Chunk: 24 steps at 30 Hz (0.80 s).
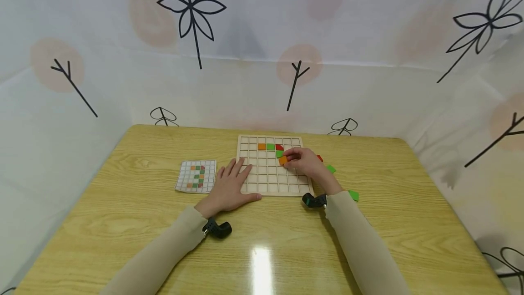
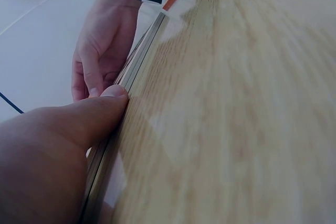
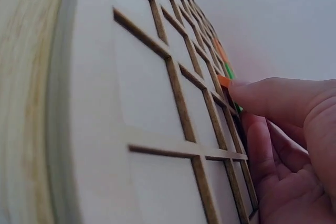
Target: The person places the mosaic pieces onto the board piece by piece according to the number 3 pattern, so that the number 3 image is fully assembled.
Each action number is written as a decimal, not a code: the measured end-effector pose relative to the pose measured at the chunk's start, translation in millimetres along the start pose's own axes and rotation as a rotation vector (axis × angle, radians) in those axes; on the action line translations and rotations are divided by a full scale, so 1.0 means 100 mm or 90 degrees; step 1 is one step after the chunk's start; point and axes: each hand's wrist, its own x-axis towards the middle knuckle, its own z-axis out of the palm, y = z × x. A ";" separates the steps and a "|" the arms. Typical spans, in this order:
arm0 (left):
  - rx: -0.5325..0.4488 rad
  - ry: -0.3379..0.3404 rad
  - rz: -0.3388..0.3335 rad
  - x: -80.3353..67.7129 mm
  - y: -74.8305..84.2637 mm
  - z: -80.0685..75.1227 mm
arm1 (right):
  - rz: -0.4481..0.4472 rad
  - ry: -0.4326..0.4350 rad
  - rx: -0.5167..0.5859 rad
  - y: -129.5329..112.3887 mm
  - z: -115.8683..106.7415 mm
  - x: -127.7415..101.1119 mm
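Observation:
A wooden grid board lies on the table, with an orange tile, a green tile and a red tile in one row near its far side. Another green tile sits below the red one. My right hand pinches an orange square tile between thumb and fingers, close over the grid just under that green tile. Fingers spread, my left hand rests on the board's left edge; in the left wrist view its thumb lies along the near edge.
A paper pattern card with coloured squares lies left of the board. Right of it are loose tiles: a red tile, a green tile and another green tile. A patterned cloth hangs behind the table.

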 end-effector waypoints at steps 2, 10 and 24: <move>-0.003 0.000 0.001 0.00 0.00 0.00 | 0.014 0.004 0.002 0.00 0.00 0.02; 0.001 0.000 0.005 0.01 -0.02 0.01 | 0.009 0.000 -0.011 0.00 -0.01 0.02; -0.001 0.000 0.003 0.01 -0.02 0.02 | -0.001 0.001 -0.007 -0.03 0.00 -0.03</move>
